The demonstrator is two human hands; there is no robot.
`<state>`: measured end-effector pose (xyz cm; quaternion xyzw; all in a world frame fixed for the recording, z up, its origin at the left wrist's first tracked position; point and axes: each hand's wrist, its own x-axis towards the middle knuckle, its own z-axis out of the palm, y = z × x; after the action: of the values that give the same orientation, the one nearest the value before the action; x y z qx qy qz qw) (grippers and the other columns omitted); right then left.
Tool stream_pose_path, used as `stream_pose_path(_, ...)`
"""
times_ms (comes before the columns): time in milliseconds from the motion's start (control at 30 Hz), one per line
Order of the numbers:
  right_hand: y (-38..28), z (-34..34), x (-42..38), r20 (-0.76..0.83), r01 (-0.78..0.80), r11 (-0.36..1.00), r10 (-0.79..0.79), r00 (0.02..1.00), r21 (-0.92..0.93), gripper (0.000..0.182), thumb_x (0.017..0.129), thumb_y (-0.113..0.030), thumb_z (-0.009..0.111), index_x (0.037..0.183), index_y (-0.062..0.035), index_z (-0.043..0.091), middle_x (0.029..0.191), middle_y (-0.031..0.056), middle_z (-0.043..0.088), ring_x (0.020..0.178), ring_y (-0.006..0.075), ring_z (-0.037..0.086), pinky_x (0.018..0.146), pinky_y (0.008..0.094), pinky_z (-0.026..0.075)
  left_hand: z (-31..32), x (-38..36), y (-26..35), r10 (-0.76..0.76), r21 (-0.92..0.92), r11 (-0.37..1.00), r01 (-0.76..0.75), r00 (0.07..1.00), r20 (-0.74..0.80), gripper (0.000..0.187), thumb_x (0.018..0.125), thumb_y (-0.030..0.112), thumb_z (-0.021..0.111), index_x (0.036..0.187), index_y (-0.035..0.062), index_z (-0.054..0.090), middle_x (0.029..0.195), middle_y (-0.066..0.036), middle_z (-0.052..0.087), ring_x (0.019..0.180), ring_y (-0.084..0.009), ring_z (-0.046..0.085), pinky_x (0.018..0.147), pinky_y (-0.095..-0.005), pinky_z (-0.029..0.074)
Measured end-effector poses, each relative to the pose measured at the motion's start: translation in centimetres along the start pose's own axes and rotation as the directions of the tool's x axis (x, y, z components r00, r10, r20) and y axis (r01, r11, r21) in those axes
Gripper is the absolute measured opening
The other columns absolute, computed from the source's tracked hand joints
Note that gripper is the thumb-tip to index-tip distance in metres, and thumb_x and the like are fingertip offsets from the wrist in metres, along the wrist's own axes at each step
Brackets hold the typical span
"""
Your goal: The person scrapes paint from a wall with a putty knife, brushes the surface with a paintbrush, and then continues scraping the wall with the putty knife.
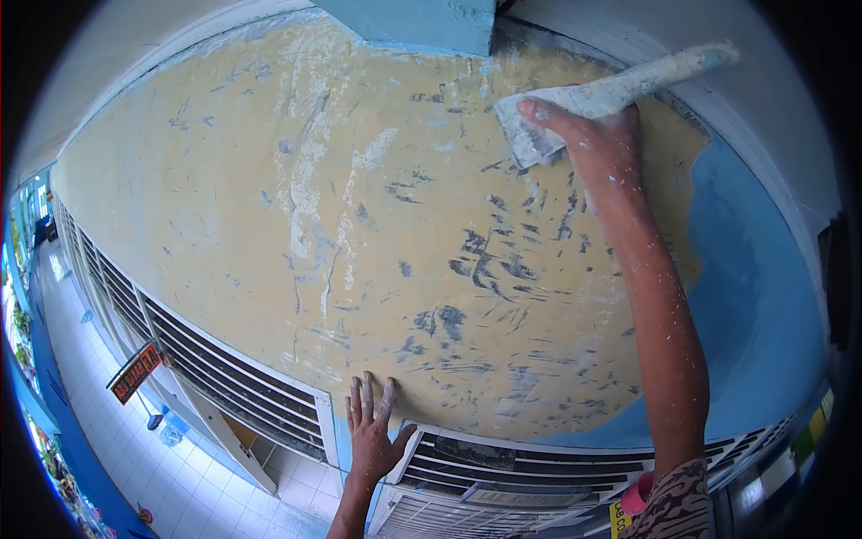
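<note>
My right hand (597, 144) is raised high and grips a wide scraper (575, 103) with a plaster-caked handle; its blade lies flat against the wall (359, 207). The wall is scraped to a yellowish surface with blue paint flecks, and a patch of blue paint (745, 269) remains at the right. My left hand (371, 434) is lower down, flat with fingers spread, pressing on the wall's bottom edge above the louvred vents (224, 368). Both hands and my right forearm are spattered with white specks.
A blue beam (422, 22) juts out at the top. Louvred vent panels (539, 458) run along below the wall. Far below lie a white tiled floor (117, 440) and a hanging red sign (136, 371).
</note>
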<state>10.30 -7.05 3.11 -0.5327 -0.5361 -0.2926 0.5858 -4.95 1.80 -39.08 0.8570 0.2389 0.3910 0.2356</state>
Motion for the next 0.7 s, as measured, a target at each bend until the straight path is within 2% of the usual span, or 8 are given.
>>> stream_pose_path(133,-2.4,-2.6,-2.2,0.041,0.22,0.96,-0.216,0.976,-0.174,0.024,0.082,-0.011,0.081,0.099,0.0023,0.072,0.09,0.0084,0.073,0.078,0.0144,0.069,0.071,0.0257,0.054,-2.4,0.1,1.0,0.005,-0.163,0.986,-0.024,0.993,-0.114,0.082,0.081,0.024,0.082,0.152,0.0131,0.042,0.163,-0.023,0.023,0.151,-0.0441,0.018,0.12,-0.0544,0.025)
stream_pose_path(233,-1.8,-3.1,-1.5,0.286,0.796,0.278,-0.828,0.482,-0.538,0.007,0.085,-0.009,0.076,0.088,-0.0036,0.073,0.082,0.0077,0.071,0.071,0.0219,0.068,0.065,0.033,0.056,-6.1,2.0,2.8,0.052,-0.376,0.914,-0.151,0.964,-0.262,0.062,0.087,0.018,0.078,0.141,0.0039,0.053,0.142,-0.025,0.053,0.128,-0.0383,0.057,0.105,-0.0446,0.048)
stream_pose_path(333,-0.6,-1.8,-1.5,0.497,0.88,0.03,-0.816,0.295,-0.474,0.011,0.078,-0.003,0.075,0.088,0.0004,0.071,0.088,0.0096,0.072,0.075,0.0224,0.07,0.063,0.0342,0.057,-9.8,4.6,5.5,0.152,-0.539,0.794,-0.281,0.95,-0.271,0.059,0.089,0.018,0.076,0.14,-0.0003,0.053,0.137,-0.025,0.058,0.122,-0.0346,0.061,0.104,-0.0451,0.049)
stream_pose_path(367,-0.5,-1.3,-1.8,0.496,0.881,0.028,-0.818,0.291,-0.472,0.011,0.078,-0.003,0.075,0.088,0.0004,0.071,0.088,0.0096,0.072,0.075,0.0224,0.07,0.063,0.0342,0.057,-11.1,5.2,7.2,0.148,-0.74,0.621,-0.259,0.966,-0.214,0.057,0.096,0.027,0.068,0.142,-0.0021,0.05,0.136,-0.024,0.059,0.121,-0.0327,0.062,0.103,-0.0455,0.05)
stream_pose_path(400,-0.3,-0.7,-2.4,0.456,0.889,0.127,-0.821,0.342,-0.439,0.013,0.08,-0.001,0.075,0.092,0.0008,0.072,0.089,0.011,0.073,0.077,0.0223,0.07,0.066,0.0335,0.058,-12.1,5.5,8.7,0.148,-0.74,0.618,-0.264,0.964,-0.219,0.057,0.096,0.027,0.068,0.142,-0.0021,0.05,0.136,-0.024,0.059,0.121,-0.0327,0.062,0.103,-0.0455,0.05)
stream_pose_path(467,-0.5,0.5,-4.2,0.426,0.892,0.216,-0.817,0.388,-0.398,0.015,0.081,0.0,0.075,0.096,0.0011,0.072,0.09,0.0124,0.073,0.079,0.0221,0.071,0.069,0.0327,0.058,-13.3,6.2,11.0,0.235,-0.958,0.269,-0.096,0.972,-0.031,0.072,0.101,0.054,0.049,0.144,-0.0046,0.045,0.131,-0.025,0.061,0.12,-0.0354,0.063,0.1,-0.0476,0.053)
stream_pose_path(533,-0.9,1.9,-6.6,0.067,0.594,0.791,-0.591,0.804,-0.149,0.02,0.086,0.001,0.073,0.106,0.0012,0.071,0.094,0.0129,0.073,0.083,0.0187,0.07,0.075,0.0305,0.057,-13.0,7.4,12.3,0.24,-0.972,0.23,-0.051,0.971,0.006,0.074,0.102,0.055,0.044,0.146,-0.0047,0.042,0.131,-0.026,0.06,0.12,-0.0356,0.063,0.1,-0.0473,0.053)
stream_pose_path(700,-0.7,2.4,-11.5,-0.271,0.133,0.952,-0.055,0.961,0.277,0.029,0.088,-0.006,0.076,0.113,0.0028,0.066,0.107,0.0103,0.069,0.095,0.016,0.065,0.087,0.0284,0.052,-12.4,12.2,14.6,0.201,-0.994,0.056,-0.096,0.976,-0.083,0.066,0.106,0.047,0.042,0.147,-0.0043,0.04,0.129,-0.022,0.061,0.119,-0.0332,0.063,0.102,-0.0467,0.051)
